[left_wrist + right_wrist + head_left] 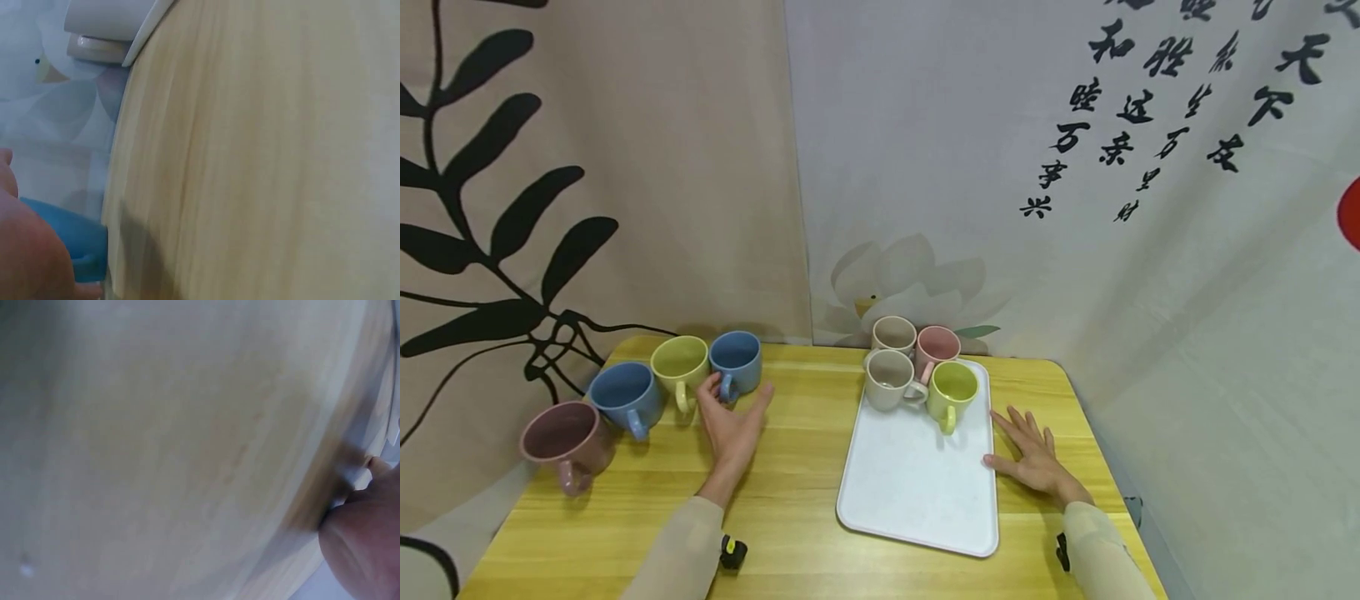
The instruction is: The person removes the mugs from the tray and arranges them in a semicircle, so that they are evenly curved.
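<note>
My left hand reaches to a blue mug at the table's back left, thumb spread away to the right and fingers beside the handle. Part of that blue mug shows past the hand in the left wrist view; whether they touch is unclear. To its left stand a yellow-green mug, another blue mug and a dusty pink mug. My right hand lies with fingers spread at the right edge of a white tray. Nothing is held in it.
Grouped at the tray's far end are a grey mug, a beige mug, a pink mug and a yellow-green mug. The wooden table meets a printed curtain along its back edge.
</note>
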The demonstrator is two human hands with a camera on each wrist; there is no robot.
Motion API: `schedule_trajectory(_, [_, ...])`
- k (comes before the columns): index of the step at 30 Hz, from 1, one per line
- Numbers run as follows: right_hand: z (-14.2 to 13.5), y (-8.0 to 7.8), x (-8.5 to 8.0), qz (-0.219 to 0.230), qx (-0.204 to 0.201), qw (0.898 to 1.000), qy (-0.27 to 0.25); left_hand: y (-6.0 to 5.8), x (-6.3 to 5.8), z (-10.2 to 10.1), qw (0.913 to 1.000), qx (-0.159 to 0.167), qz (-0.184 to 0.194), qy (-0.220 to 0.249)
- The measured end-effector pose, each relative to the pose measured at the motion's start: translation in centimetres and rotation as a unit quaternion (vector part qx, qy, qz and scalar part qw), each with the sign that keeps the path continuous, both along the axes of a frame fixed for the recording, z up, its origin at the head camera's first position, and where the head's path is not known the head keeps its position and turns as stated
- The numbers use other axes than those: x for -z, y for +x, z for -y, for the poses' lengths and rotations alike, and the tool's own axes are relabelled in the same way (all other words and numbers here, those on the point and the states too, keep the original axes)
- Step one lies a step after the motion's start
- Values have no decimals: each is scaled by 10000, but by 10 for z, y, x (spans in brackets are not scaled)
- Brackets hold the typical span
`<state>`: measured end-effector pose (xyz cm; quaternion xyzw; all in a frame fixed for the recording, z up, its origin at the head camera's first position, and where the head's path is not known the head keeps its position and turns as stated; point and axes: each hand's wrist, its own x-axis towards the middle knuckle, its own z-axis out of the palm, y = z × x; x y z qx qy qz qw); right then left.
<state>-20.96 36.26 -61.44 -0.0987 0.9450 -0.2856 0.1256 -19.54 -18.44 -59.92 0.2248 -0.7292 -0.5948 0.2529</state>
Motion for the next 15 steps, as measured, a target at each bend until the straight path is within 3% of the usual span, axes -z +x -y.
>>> schedule_trajectory(9, [-2, -1, 3, -32, -6, 10000, 30, 25, 2, -10, 9966, 345, 32, -743])
schedule_trajectory(15, [-2, -1, 4, -26, 5, 10000, 37, 35, 1, -20, 9941, 598, -77, -899])
